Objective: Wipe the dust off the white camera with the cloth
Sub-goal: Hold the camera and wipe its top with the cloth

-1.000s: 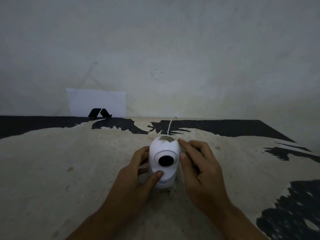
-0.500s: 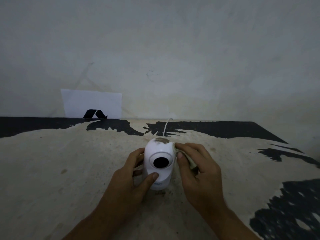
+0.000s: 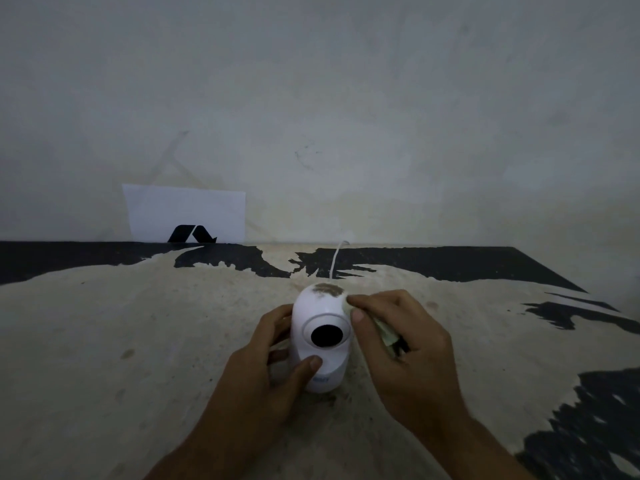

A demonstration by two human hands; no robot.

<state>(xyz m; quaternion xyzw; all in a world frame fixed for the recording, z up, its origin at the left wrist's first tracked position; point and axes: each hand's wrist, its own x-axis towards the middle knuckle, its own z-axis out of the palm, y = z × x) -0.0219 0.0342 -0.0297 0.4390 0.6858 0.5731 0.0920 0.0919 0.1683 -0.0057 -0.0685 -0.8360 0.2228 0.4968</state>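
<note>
The white camera [image 3: 320, 320] stands upright on the worn table, its round black lens facing me and a brown patch of dust [image 3: 327, 289] on its top. My left hand [image 3: 268, 372] wraps its left side, thumb pressed on the lower front. My right hand [image 3: 401, 351] is against the camera's upper right side and pinches a small pale cloth [image 3: 386, 332]. Most of the cloth is hidden inside the fingers. Forefinger and thumb touch the camera just below the dust.
A thin white cable [image 3: 335, 259] runs from behind the camera toward the wall. A white sheet with a black logo [image 3: 187, 216] leans on the wall at back left. The table [image 3: 104, 341] is beige with black patches; its edge lies right.
My right hand with the cloth has stayed at the camera's upper right side with small shifts. The left hand keeps its hold. The view has shifted slightly.
</note>
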